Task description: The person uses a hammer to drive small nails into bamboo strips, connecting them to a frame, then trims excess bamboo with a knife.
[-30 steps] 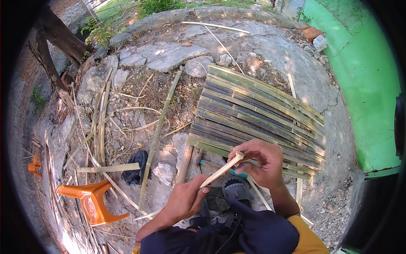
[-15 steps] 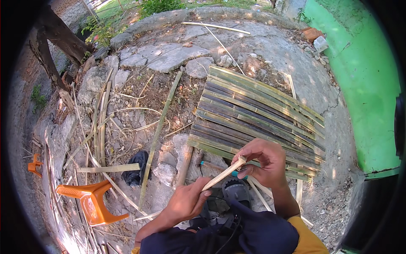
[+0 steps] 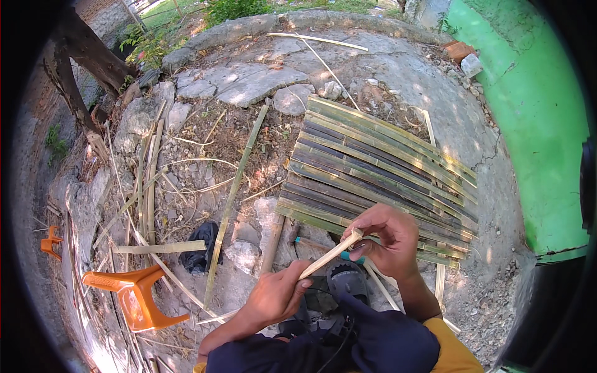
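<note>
A short, pale bamboo stick (image 3: 328, 257) slants up to the right in front of me. My left hand (image 3: 273, 293) is closed round its lower end. The fingers of my right hand (image 3: 388, 239) curl about the upper end, which looks rough and split. Something small and dark shows between those fingers, too unclear to name. Just beyond my hands lies a panel of split bamboo slats (image 3: 373, 168), green and dark brown, set side by side over pale strips. Beneath the stick, a tool with a turquoise handle (image 3: 308, 242) lies on the ground, partly hidden.
A tipped orange plastic stool (image 3: 138, 304) is at the left, near a black plastic bag (image 3: 202, 248). Long bamboo strips (image 3: 239, 186) and broken concrete slabs (image 3: 249, 84) cover the ground to the left and beyond. A green wall (image 3: 535, 124) stands at the right.
Both hands and the stick stay almost in place; the stick and left hand shift very slightly. Nothing else has visibly moved.
</note>
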The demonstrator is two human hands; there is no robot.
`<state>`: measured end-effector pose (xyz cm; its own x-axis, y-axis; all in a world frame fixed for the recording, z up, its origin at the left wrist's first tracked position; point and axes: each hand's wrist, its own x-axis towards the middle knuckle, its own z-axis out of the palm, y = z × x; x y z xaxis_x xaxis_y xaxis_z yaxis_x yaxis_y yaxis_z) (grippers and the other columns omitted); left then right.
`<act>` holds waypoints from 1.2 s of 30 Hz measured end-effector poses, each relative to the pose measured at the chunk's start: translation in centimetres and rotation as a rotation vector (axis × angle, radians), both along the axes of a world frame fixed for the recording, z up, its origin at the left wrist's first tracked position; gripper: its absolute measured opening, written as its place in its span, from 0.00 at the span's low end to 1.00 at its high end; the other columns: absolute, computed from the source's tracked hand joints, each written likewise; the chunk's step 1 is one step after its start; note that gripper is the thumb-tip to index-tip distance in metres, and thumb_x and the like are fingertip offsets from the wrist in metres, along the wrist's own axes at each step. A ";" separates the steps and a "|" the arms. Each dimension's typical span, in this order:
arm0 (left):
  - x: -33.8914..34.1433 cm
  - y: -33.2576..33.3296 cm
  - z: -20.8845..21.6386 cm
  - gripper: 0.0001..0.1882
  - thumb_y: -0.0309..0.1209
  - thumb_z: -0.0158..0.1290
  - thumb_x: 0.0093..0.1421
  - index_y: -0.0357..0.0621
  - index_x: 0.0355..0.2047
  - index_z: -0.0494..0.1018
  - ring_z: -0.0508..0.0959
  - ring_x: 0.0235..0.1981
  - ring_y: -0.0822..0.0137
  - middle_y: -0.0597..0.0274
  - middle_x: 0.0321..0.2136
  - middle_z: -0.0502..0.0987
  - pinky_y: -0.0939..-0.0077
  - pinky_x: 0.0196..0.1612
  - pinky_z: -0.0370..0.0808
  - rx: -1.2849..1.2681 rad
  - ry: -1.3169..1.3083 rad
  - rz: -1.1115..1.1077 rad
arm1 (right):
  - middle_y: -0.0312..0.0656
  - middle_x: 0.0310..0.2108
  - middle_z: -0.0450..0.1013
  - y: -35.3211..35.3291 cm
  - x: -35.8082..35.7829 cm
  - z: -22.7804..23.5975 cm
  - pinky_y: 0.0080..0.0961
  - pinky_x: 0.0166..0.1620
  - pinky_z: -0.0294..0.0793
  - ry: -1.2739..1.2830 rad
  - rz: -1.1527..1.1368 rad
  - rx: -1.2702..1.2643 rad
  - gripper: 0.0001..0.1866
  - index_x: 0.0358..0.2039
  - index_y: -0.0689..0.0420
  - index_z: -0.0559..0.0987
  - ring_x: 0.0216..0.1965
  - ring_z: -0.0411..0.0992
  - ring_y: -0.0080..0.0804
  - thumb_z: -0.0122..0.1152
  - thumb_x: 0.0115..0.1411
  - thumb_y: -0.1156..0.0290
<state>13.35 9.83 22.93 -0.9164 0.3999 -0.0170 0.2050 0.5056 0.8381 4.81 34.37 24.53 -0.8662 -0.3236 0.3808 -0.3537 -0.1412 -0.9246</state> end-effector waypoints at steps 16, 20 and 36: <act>-0.3 0.0 -0.1 0.13 0.35 0.48 0.73 0.41 0.51 0.70 0.80 0.28 0.41 0.48 0.24 0.77 0.55 0.32 0.75 0.133 -0.079 0.076 | 0.43 0.41 0.79 0.1 1.2 1.9 0.22 0.47 0.84 -0.280 -0.034 0.000 0.21 0.51 0.63 0.76 0.44 0.81 0.26 0.71 0.57 0.85; -0.3 0.0 0.0 0.13 0.36 0.48 0.73 0.41 0.50 0.70 0.80 0.28 0.41 0.48 0.24 0.77 0.56 0.32 0.75 0.132 -0.055 0.098 | 0.42 0.42 0.79 0.0 1.4 1.8 0.24 0.49 0.83 -0.374 -0.033 -0.046 0.19 0.47 0.63 0.75 0.44 0.81 0.26 0.71 0.57 0.85; 0.2 0.0 0.1 0.12 0.34 0.51 0.70 0.41 0.49 0.70 0.81 0.27 0.41 0.48 0.24 0.78 0.57 0.30 0.75 0.126 -0.080 0.105 | 0.48 0.41 0.78 0.0 1.1 -1.1 0.28 0.44 0.86 -0.600 0.196 -0.429 0.09 0.39 0.60 0.70 0.40 0.82 0.31 0.62 0.63 0.81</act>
<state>13.52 9.87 23.01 -0.9509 0.3058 -0.0478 0.0866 0.4110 0.9075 5.86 34.34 23.38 -0.9062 -0.4226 -0.0099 0.2606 -0.5401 -0.8002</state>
